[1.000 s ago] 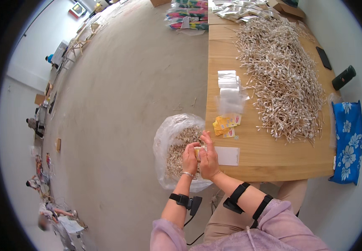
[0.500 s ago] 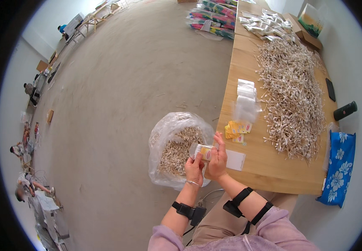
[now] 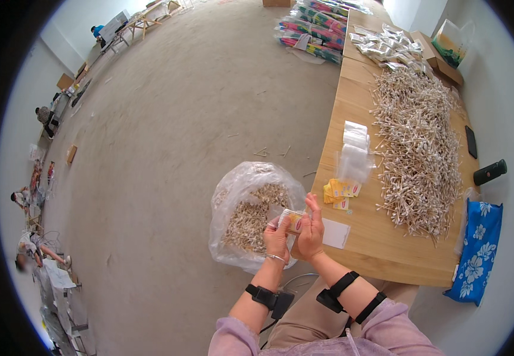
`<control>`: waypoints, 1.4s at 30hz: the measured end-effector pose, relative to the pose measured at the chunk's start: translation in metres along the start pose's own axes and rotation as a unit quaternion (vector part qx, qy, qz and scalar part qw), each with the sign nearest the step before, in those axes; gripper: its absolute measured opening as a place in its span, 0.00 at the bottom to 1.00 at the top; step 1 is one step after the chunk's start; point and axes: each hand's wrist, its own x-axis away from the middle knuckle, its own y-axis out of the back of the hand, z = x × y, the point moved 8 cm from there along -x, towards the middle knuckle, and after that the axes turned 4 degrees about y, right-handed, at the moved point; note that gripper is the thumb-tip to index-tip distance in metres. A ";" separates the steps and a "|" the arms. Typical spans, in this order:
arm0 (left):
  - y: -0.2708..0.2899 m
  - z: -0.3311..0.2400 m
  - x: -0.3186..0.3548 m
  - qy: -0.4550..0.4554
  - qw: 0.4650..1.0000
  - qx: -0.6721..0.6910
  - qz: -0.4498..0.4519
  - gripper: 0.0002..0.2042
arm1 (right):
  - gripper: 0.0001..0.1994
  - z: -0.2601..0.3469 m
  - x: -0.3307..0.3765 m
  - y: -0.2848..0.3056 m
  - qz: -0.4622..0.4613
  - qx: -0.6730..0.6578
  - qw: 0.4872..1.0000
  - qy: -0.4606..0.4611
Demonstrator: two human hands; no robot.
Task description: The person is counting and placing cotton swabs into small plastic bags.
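Note:
A small clear packet of cotton swabs (image 3: 292, 221) with a yellow card lies between my hands, beside the table's near left corner. My left hand (image 3: 276, 242) is closed on its left end, thumb on top. Against its right end rests my right hand (image 3: 309, 236), fingers stretched out and thumb near the packet. Below and left of the hands, a large clear plastic bag (image 3: 224, 234) stands on the floor, holding loose cotton swabs (image 3: 248, 216). Several yellow cards (image 3: 337, 191) and a stack of clear bags (image 3: 355, 161) lie on the table.
A big heap of cotton swabs (image 3: 414, 148) covers much of the wooden table (image 3: 387, 258). A white card (image 3: 335, 232) lies near the corner. Filled packets (image 3: 387, 47), a phone (image 3: 470, 142), a dark green flask (image 3: 489, 172) and a blue floral package (image 3: 478, 252) are farther round. People (image 3: 46, 118) sit far left.
The whole scene has shifted slightly downward in the view as the head moved. The packet is tilted a little more between the hands; the left hand keeps its hold.

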 end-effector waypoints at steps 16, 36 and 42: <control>-0.005 -0.002 0.004 -0.043 0.991 -0.130 0.005 0.11 | 0.19 -0.003 -0.002 -0.003 0.039 0.030 0.999 -0.007; -0.002 0.010 0.016 -0.023 0.991 -0.114 -0.062 0.13 | 0.13 0.004 -0.003 -0.005 -0.003 0.089 0.996 0.018; -0.002 -0.002 0.013 -0.027 0.990 -0.141 -0.012 0.11 | 0.13 -0.001 -0.005 -0.006 0.027 0.127 0.991 0.024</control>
